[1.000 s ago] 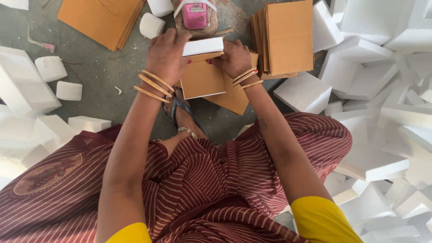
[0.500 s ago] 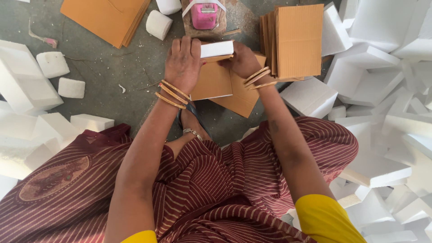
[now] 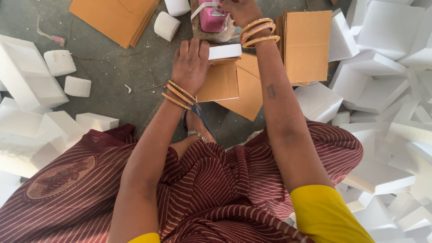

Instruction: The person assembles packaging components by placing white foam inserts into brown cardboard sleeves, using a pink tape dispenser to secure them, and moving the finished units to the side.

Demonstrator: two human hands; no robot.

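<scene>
Your left hand (image 3: 191, 63) lies flat, fingers together and stretched out, pressing down on the top of a small cardboard box (image 3: 219, 81) that sits on the grey floor (image 3: 108, 58) right in front of your feet. A white foam block (image 3: 225, 51) pokes out of the open top of the box, just past your fingertips, and your hand touches both the box flap and the edge of the foam. Under the box lies a loose flat sheet of cardboard (image 3: 245, 101), jutting towards your right leg. Your right hand (image 3: 238, 9) is up at the top edge of the view, beyond the box, curled over a pink tape dispenser (image 3: 212, 17); its fingers are partly cut off by the frame, so you cannot tell how firmly it grips. Gold bangles (image 3: 256, 31) ring that wrist, and more sit on the left. To the right of the dispenser stands a stack of folded cartons (image 3: 308, 45); another pile of flat sheets (image 3: 112, 18) lies far left at the top. White foam pieces (image 3: 382, 90) crowd the whole right side, and bigger ones (image 3: 27, 76) lie to your left. Your striped maroon dress (image 3: 202, 189) fills the foreground.
</scene>
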